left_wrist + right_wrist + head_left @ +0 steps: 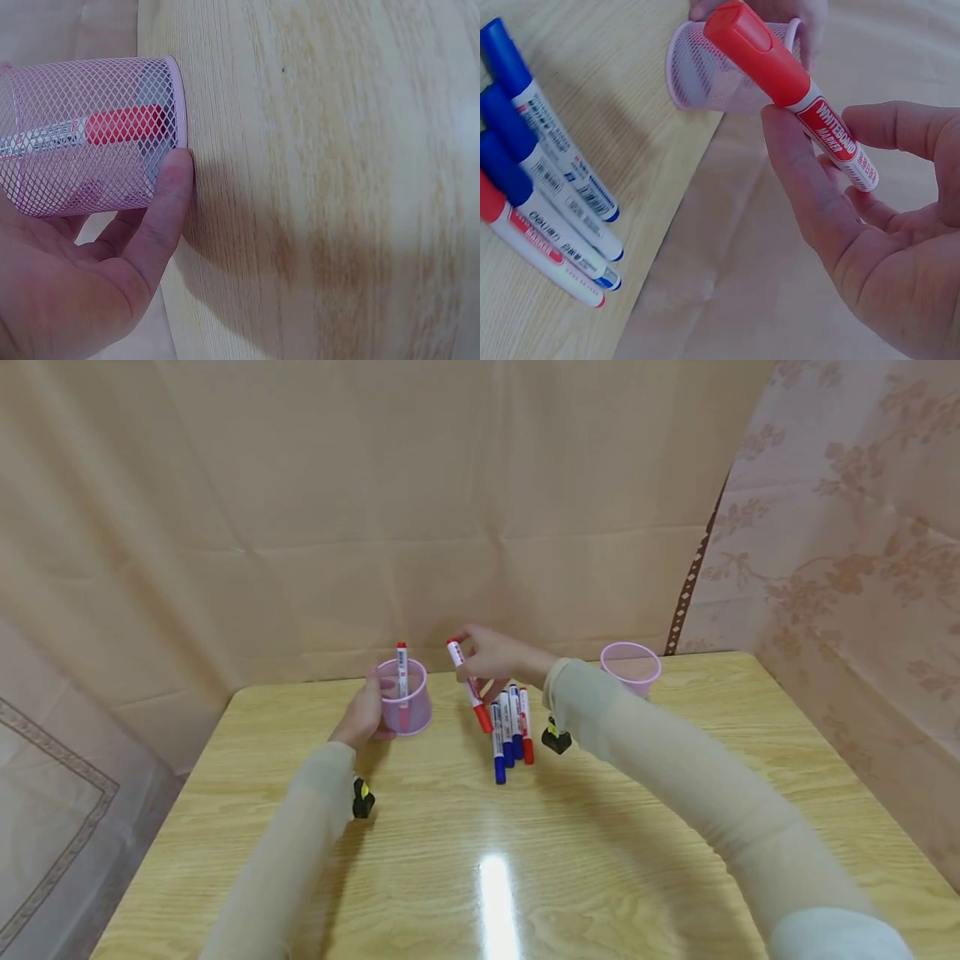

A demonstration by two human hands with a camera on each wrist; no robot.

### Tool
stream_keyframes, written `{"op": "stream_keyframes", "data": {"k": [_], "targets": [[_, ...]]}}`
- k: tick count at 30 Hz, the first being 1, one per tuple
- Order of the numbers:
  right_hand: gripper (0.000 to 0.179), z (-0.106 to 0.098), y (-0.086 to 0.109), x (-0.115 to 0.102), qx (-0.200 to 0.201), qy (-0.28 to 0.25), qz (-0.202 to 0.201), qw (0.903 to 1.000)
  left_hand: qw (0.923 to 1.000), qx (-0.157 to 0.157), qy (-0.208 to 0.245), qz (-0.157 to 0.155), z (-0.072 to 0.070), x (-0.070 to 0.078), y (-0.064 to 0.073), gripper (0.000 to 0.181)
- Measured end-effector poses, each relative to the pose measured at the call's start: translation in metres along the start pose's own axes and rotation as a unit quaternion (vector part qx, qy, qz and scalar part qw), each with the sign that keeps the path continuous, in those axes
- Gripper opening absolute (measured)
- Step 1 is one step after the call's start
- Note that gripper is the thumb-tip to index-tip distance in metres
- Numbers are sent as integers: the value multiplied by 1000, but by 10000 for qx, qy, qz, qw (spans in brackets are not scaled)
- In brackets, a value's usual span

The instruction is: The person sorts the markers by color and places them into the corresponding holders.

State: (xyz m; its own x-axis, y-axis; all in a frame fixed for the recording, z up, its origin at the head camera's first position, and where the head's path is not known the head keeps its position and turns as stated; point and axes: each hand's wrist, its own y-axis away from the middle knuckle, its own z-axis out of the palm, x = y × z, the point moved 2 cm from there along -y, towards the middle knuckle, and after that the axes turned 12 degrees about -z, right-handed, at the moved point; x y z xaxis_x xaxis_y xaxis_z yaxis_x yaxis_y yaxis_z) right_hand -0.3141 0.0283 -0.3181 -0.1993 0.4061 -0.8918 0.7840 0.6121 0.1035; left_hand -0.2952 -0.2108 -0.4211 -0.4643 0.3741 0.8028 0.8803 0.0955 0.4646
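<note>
My left hand (362, 708) holds a pink mesh pen cup (420, 712) by its side, fingers reaching round it, upright on the table. Inside the cup stands one red-capped whiteboard marker (402, 670), cap down in the left wrist view. Between thumb and fingers, my right hand (497, 657) pinches another red whiteboard marker (829, 127), tilted with its red cap pointing down. Below that hand, a row of markers lies side by side on the table: three blue markers (498, 743) and a red marker (527, 727).
A second pink mesh cup (639, 688) stands at the back right of the wooden table (420, 860), partly behind the right sleeve. Beige cloth (360, 510) hangs close behind the table's back edge. Patterned cloth (855, 577) hangs on the right.
</note>
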Motion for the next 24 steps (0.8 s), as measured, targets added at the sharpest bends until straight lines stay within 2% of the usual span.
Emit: {"op": "stream_keyframes", "data": {"k": [4, 11, 17, 24], "targets": [[69, 2, -4, -5, 36, -81, 31, 10000, 10000, 19, -12, 25, -1, 0, 0, 86], [65, 9, -15, -11, 145, -535, 36, 9985, 10000, 22, -4, 29, 0, -2, -3, 83], [58, 14, -20, -16, 204, -653, -50, 9976, 9998, 98, 155, 27, 1, -1, -5, 79], [53, 22, -30, -22, 493, -1120, -80, 9925, 9999, 98, 107, 26, 0, 0, -4, 81]]}}
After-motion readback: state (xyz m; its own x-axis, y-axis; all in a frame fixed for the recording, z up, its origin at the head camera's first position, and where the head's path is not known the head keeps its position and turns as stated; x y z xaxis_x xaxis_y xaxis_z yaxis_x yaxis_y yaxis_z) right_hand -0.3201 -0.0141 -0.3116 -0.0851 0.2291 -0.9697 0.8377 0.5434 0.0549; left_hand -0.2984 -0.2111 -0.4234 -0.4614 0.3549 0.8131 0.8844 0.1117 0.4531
